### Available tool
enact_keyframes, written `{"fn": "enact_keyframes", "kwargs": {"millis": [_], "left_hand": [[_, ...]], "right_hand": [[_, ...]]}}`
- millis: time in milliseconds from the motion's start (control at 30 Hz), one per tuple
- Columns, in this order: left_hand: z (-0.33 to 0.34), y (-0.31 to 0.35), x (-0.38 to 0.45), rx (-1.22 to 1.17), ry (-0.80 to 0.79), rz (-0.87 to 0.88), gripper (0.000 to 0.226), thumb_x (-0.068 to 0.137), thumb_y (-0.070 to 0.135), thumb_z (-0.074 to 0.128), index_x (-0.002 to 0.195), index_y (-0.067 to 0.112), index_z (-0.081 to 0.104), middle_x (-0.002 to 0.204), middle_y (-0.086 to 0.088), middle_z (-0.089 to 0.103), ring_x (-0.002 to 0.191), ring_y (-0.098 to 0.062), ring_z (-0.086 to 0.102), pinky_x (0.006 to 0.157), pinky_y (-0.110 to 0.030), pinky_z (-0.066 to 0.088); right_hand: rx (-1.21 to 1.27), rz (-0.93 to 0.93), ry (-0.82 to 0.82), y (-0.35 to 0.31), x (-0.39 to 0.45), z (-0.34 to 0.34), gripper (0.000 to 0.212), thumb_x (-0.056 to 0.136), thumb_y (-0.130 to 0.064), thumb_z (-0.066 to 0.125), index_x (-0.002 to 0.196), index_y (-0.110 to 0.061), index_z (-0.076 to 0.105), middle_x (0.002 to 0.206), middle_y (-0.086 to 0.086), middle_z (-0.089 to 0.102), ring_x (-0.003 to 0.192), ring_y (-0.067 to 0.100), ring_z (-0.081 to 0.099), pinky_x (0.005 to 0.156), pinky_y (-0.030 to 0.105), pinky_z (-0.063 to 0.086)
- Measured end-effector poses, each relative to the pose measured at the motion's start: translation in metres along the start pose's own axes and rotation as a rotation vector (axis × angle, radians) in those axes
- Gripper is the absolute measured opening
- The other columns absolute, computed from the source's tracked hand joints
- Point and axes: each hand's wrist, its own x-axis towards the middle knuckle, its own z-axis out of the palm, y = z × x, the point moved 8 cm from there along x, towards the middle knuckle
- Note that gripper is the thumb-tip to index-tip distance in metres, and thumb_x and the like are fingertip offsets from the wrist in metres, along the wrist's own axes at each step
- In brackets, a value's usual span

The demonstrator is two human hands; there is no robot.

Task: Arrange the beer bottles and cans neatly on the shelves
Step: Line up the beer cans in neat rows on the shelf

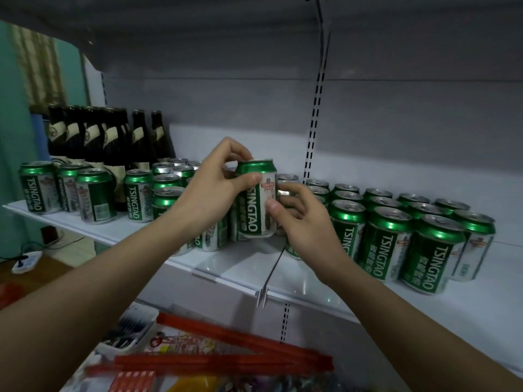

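- Held between both hands, above the front of the white shelf (237, 271): one green Tsingtao can (257, 198), upright, in front of the middle cluster of cans.
- Left hand (209, 193) curled round the can's upper part, thumb on the label just under the green shoulder, fingertips at the top rim.
- Right hand (300, 219) pinching lower down, thumb flat on the white label panel, fingers wrapped behind (a firm two-handed hold, neither hand slack).
- Likely handling: thin aluminium wall, stiff if full but easy to dent under a hard squeeze; smooth printed skin, probably a bit slippery; moderate weight if unopened (pull tabs look intact).
- Best hold, by judgement: round the mid-body with spread fingers, or by the stiffer shoulder and base rims; set down flat to avoid toppling neighbours.
- Count, right block of cans (402, 230): about fifteen visible, in tidy rows.
- Count, left group of cans (70, 190): four or five loose at the front, unevenly spaced; more behind the hands, partly hidden, not countable.
- Count, dark bottles (110, 134): about seven at the back left, upright, cream neck labels.
- Below: red strips and packets on a lower shelf.
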Motion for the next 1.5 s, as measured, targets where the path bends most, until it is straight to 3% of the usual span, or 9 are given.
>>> {"fn": "enact_keyframes", "kwargs": {"millis": [133, 300, 633, 767, 867, 1000, 1133, 1333, 1500], "left_hand": [[0.004, 0.018, 0.014, -0.14, 0.026, 0.014, 0.015, 0.092, 0.017, 0.067, 0.098, 0.029, 0.058, 0.108, 0.014, 0.065, 0.078, -0.014, 0.071, 0.06, -0.025, 0.055], [0.022, 0.035, 0.028, -0.172, 0.015, 0.031, 0.014, 0.092, 0.022, 0.067, 0.097, 0.032, 0.058, 0.116, 0.008, 0.065, 0.087, -0.018, 0.071, 0.075, -0.038, 0.06], [0.083, 0.071, 0.05, -0.185, -0.105, 0.057, 0.017, 0.092, 0.035, 0.066, 0.105, 0.028, 0.058, 0.108, 0.006, 0.066, 0.088, -0.006, 0.069, 0.072, -0.023, 0.056], [0.111, 0.077, 0.064, -0.318, -0.299, -0.105, 0.039, 0.091, 0.049, 0.061, 0.117, 0.02, 0.058, 0.081, 0.008, 0.074, 0.077, -0.003, 0.067, 0.082, -0.03, 0.052], [0.135, 0.081, 0.068, -0.293, -0.424, -0.165, 0.064, 0.078, 0.054, 0.069, 0.127, 0.015, 0.057, 0.098, -0.003, 0.072, 0.082, -0.007, 0.068, 0.086, -0.031, 0.051], [0.16, 0.085, 0.072, -0.272, -0.42, -0.153, 0.033, 0.081, 0.04, 0.075, 0.106, 0.023, 0.064, 0.092, 0.008, 0.076, 0.088, -0.008, 0.073, 0.074, -0.023, 0.055], [0.185, 0.097, 0.071, -0.318, -0.412, -0.137, 0.026, 0.086, 0.033, 0.072, 0.107, 0.017, 0.067, 0.098, 0.003, 0.076, 0.095, -0.012, 0.072, 0.085, -0.029, 0.055], [0.235, 0.122, 0.061, -0.358, -0.453, -0.125, 0.031, 0.089, 0.022, 0.07, 0.115, 0.006, 0.066, 0.112, -0.007, 0.071, 0.102, -0.013, 0.068, 0.087, -0.024, 0.055], [0.288, 0.127, 0.05, -0.335, -0.545, -0.162, 0.043, 0.087, 0.019, 0.073, 0.125, 0.003, 0.061, 0.119, -0.01, 0.068, 0.113, -0.02, 0.063, 0.102, -0.039, 0.049]], "right_hand": [[0.056, -0.029, -0.007, -0.017, 0.001, -0.011, 0.025, 0.093, -0.026, 0.066, 0.116, -0.032, 0.057, 0.104, -0.004, 0.07, 0.089, 0.002, 0.071, 0.07, 0.018, 0.056], [0.109, -0.009, 0.027, -0.028, -0.003, -0.031, 0.04, 0.095, -0.03, 0.063, 0.132, -0.022, 0.051, 0.105, 0.002, 0.076, 0.096, 0.016, 0.073, 0.085, 0.04, 0.06], [0.219, -0.016, 0.181, -0.041, -0.017, -0.096, 0.024, 0.104, -0.021, 0.048, 0.125, -0.019, 0.058, 0.1, 0.005, 0.077, 0.094, 0.021, 0.074, 0.076, 0.032, 0.062], [0.317, 0.027, 0.239, -0.044, -0.02, -0.123, 0.029, 0.106, -0.023, 0.041, 0.125, -0.011, 0.059, 0.104, 0.008, 0.076, 0.096, 0.024, 0.074, 0.079, 0.038, 0.062], [0.267, 0.039, 0.266, -0.043, -0.025, -0.145, 0.031, 0.107, -0.025, 0.039, 0.123, -0.013, 0.061, 0.106, 0.006, 0.075, 0.098, 0.023, 0.073, 0.079, 0.036, 0.06], [0.216, 0.032, 0.292, -0.042, -0.034, -0.168, 0.03, 0.107, -0.026, 0.04, 0.127, -0.018, 0.06, 0.107, 0.004, 0.076, 0.099, 0.022, 0.073, 0.079, 0.036, 0.06], [0.195, 0.026, 0.307, -0.048, -0.044, -0.193, 0.028, 0.106, -0.027, 0.042, 0.124, -0.017, 0.061, 0.107, 0.005, 0.075, 0.1, 0.023, 0.073, 0.082, 0.038, 0.06], [-0.093, 0.009, 0.315, -0.069, -0.063, -0.239, 0.057, 0.077, -0.059, 0.064, 0.124, -0.027, 0.058, 0.113, -0.002, 0.073, 0.099, 0.014, 0.072, 0.076, 0.031, 0.06], [-0.192, 0.057, 0.436, -0.06, -0.086, -0.281, 0.064, 0.066, -0.053, 0.074, 0.123, -0.028, 0.058, 0.111, -0.006, 0.071, 0.093, 0.008, 0.072, 0.079, 0.033, 0.056]]}}
